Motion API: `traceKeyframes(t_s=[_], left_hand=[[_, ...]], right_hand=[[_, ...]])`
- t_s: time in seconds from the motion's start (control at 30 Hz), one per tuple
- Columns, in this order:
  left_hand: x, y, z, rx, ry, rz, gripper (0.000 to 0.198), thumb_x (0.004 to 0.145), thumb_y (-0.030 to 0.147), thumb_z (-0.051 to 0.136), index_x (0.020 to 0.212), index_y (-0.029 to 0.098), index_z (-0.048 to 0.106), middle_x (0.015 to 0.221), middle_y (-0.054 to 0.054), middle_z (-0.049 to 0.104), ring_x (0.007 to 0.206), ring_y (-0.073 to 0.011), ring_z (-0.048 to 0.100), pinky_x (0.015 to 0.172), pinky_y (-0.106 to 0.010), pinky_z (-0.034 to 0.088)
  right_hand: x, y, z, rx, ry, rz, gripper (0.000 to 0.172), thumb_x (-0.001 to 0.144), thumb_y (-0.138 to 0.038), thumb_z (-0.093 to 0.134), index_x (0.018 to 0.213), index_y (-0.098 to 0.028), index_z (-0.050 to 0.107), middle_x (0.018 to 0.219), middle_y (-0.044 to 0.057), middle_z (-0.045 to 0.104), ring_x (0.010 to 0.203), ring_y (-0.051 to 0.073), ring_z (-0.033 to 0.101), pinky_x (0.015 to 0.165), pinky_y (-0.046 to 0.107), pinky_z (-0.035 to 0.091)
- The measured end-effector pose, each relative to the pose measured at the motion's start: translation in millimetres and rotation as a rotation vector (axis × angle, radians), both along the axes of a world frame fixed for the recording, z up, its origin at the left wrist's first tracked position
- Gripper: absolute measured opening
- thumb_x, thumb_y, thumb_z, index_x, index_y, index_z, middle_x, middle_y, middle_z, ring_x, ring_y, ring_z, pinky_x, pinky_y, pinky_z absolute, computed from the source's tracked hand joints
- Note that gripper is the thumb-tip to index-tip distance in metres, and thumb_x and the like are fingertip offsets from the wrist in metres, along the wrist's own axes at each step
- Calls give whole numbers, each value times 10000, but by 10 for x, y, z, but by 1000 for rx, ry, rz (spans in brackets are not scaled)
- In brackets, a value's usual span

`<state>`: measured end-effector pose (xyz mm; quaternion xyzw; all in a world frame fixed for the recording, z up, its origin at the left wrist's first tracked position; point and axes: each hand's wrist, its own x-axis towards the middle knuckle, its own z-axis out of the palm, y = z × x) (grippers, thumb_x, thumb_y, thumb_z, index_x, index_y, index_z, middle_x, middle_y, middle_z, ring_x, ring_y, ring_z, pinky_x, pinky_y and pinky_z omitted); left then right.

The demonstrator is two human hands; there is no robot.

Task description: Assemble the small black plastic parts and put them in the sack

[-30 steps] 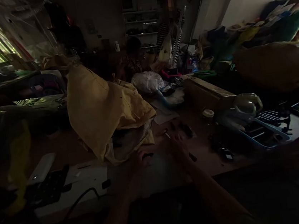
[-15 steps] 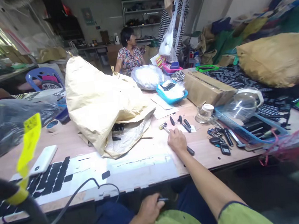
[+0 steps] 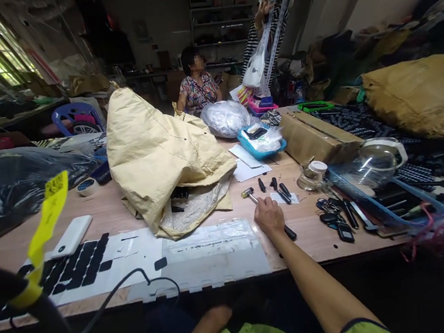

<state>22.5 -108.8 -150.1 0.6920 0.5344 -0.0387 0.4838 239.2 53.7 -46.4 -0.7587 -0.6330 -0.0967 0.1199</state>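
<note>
My right hand point(image 3: 269, 215) is closed around the shaft of a small hammer point(image 3: 290, 233) lying on the table. The hammer's head shows beyond my fingers and its dark grip comes out on the near side. Several small black plastic parts point(image 3: 285, 193) lie just past the hammer, some on a piece of white paper. My left hand point(image 3: 220, 316) is low over my lap, below the table edge. Its fingers are lost in shadow and blur, so what they hold cannot be made out.
A large cream sack point(image 3: 156, 152) with black pieces in its mouth stands left of centre. Keys point(image 3: 332, 218), a glass jar point(image 3: 312, 175) and a blue tray point(image 3: 393, 195) lie to the right. A black bent bar with a yellow tag point(image 3: 49, 213) crosses the left foreground.
My left hand's fingers and the small metal piece they held have gone out of sight in the dark. My right hand stays on the hammer. The view has shifted slightly and darkened.
</note>
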Motion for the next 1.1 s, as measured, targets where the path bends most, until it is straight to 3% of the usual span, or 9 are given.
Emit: traceKeyframes(t_s=[0.13, 0.23, 0.3, 0.4, 0.5, 0.6, 0.73, 0.9, 1.1], left_hand=[[29, -100, 506, 43, 108, -82, 360, 786, 354, 580, 1041, 159, 744, 1064, -196, 722, 1071, -391, 658, 944, -516, 482], [96, 3, 1091, -29, -90, -236, 363, 745, 409, 659, 1044, 225, 750, 931, -85, 757, 909, -291, 700, 830, -382, 531], [126, 235, 1422, -38, -344, -185, 314, 793, 410, 622, 1020, 233, 745, 891, -25, 751, 808, -202, 689, 728, -274, 523], [46, 792, 1680, 259, -402, 139, 263, 882, 306, 497, 932, 193, 729, 877, -34, 729, 802, -179, 661, 733, -265, 508], [-208, 1384, 1696, 651, -68, 503, 268, 855, 159, 496, 1014, 186, 709, 1050, -98, 701, 956, -241, 639, 837, -341, 499], [-505, 1770, 1612, 777, 269, 643, 350, 808, 53, 481, 1053, 161, 706, 1140, -157, 667, 1035, -301, 617, 872, -386, 483], [-736, 1928, 1502, 719, 465, 626, 404, 792, 15, 446, 1039, 181, 719, 1135, -156, 667, 1033, -319, 627, 828, -394, 488], [-769, 1921, 1453, 718, 536, 585, 383, 801, 29, 444, 964, 212, 738, 1101, -117, 664, 1001, -282, 627, 795, -359, 483], [-485, 1688, 1520, 966, 299, 247, 256, 866, 129, 535, 994, 227, 733, 971, -85, 671, 952, -251, 577, 816, -352, 456]], right_hand=[[3, 2, -5, 15, -11, 8, 292, 919, -198, 413, 1066, -169, 664, 948, 122, 580, 888, 231, 506, 698, 320, 357], [6, 5, -10, 17, -22, 1, 293, 919, -205, 418, 1071, -165, 665, 953, 126, 585, 899, 237, 512, 694, 323, 350], [9, 3, -13, 19, -26, -2, 287, 920, -208, 421, 1063, -162, 665, 953, 127, 587, 900, 240, 513, 692, 324, 348], [12, -4, -11, 28, -28, 11, 273, 924, -206, 423, 1043, -163, 664, 939, 122, 586, 890, 234, 514, 696, 319, 350], [7, -10, -2, 30, -28, 26, 267, 924, -201, 426, 1046, -165, 660, 928, 115, 586, 881, 227, 518, 693, 312, 350], [-10, -10, 8, 22, -18, 21, 262, 922, -196, 428, 1043, -168, 659, 937, 114, 590, 879, 223, 522, 689, 307, 348], [-37, -11, 29, 10, 3, 12, 255, 914, -188, 438, 1045, -173, 656, 946, 108, 593, 876, 215, 518, 694, 298, 349], [-52, -16, 53, -35, 28, -2, 269, 918, -193, 437, 1073, -178, 656, 975, 108, 602, 898, 219, 521, 708, 301, 360], [-44, -8, 29, -17, 23, 2, 265, 912, -189, 442, 1062, -175, 661, 971, 108, 598, 897, 218, 513, 711, 302, 358]])
